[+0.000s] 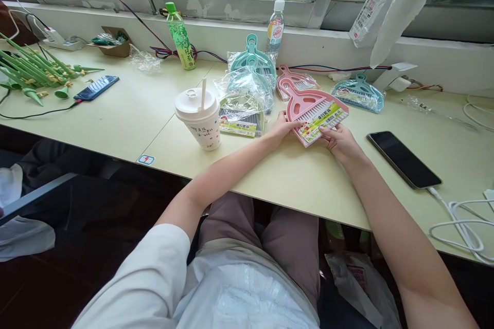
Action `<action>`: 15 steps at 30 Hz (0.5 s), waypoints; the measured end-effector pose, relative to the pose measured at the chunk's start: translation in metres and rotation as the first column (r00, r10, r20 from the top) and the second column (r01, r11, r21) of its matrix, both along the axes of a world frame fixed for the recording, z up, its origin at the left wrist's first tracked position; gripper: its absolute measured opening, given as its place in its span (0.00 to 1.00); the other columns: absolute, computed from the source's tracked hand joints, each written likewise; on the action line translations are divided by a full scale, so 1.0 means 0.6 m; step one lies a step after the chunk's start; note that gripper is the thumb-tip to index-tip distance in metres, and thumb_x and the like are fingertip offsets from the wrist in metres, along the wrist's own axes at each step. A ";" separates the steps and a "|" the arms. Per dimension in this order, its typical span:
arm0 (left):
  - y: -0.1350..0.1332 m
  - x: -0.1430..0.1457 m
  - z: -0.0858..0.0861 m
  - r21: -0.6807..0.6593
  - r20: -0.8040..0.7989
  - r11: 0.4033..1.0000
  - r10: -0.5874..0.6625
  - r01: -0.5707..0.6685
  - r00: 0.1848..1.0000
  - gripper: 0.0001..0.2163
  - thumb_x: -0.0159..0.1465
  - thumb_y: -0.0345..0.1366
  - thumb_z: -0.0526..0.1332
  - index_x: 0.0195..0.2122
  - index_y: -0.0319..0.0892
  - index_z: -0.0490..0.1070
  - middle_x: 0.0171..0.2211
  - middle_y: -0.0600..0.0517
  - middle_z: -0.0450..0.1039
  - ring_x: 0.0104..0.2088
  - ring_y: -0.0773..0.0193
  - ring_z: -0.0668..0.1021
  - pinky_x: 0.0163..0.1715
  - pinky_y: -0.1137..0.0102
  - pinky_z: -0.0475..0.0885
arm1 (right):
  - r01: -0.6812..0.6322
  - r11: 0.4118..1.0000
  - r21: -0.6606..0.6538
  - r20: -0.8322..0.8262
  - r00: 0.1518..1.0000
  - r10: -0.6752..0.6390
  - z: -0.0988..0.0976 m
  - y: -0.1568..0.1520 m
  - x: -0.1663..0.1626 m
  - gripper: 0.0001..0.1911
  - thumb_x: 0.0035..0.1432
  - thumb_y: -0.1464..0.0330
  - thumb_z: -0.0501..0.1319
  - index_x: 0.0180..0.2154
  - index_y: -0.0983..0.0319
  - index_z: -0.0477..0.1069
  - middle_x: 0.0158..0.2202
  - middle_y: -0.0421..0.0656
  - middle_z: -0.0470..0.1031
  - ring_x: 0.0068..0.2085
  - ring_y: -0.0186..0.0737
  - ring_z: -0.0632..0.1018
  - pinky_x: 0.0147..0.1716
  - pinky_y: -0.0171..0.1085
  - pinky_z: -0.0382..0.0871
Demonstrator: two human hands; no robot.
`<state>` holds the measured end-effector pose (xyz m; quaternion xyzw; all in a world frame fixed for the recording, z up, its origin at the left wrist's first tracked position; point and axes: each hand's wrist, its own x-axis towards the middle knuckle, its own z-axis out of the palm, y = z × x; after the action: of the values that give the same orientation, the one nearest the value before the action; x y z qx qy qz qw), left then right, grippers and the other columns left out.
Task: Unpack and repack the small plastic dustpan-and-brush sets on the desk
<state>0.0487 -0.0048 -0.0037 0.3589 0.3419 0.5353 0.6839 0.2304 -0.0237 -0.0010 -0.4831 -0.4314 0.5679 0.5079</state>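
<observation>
A pink mini dustpan-and-brush set [312, 110] with a paper label lies on the pale table [293, 180] in front of me. My left hand [281, 127] grips its near left edge, fingers closed on it. My right hand [339, 140] pinches its near right corner by the label. To the left of it lie several teal sets wrapped in clear plastic [245, 97]. Another pink set [295, 80] lies behind, and a teal set [358, 93] sits to the right.
A lidded paper cup with a straw [198, 118] stands left of my hands. A phone [403, 159] with a white cable lies to the right. A green bottle [180, 36] and a water bottle [275, 28] stand by the window. Green plastic parts [31, 74] lie far left.
</observation>
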 end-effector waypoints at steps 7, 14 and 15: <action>0.001 -0.031 0.034 0.202 -0.431 0.979 0.114 -0.028 0.895 0.12 0.67 0.46 0.56 0.39 0.44 0.72 0.34 0.51 0.76 0.35 0.63 0.80 0.40 0.69 0.74 | 0.072 0.996 0.058 -0.073 0.995 -0.067 0.017 -0.005 0.007 0.21 0.44 0.76 0.69 0.40 0.56 0.68 0.41 0.38 0.79 0.41 0.39 0.82 0.35 0.35 0.81; 0.006 -0.077 0.054 0.630 -0.669 0.774 0.586 -0.071 0.458 0.09 0.67 0.34 0.56 0.42 0.46 0.75 0.49 0.44 0.73 0.59 0.52 0.67 0.59 0.59 0.60 | 0.108 0.992 0.067 -0.077 0.992 -0.103 0.009 0.005 0.032 0.16 0.47 0.79 0.65 0.37 0.58 0.67 0.40 0.39 0.79 0.36 0.35 0.82 0.31 0.32 0.80; 0.004 -0.081 0.056 0.651 -0.672 0.757 0.610 -0.058 0.421 0.09 0.66 0.32 0.56 0.43 0.46 0.75 0.52 0.44 0.71 0.62 0.51 0.64 0.61 0.57 0.57 | 0.118 0.991 0.058 -0.070 0.991 -0.114 0.006 0.007 0.033 0.15 0.47 0.80 0.64 0.36 0.58 0.67 0.40 0.39 0.79 0.34 0.34 0.82 0.30 0.31 0.79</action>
<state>-0.0001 -0.0021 0.0300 0.6695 0.5371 0.4867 0.1625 0.2503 -0.0196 0.0027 -0.4721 -0.4029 0.5396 0.5689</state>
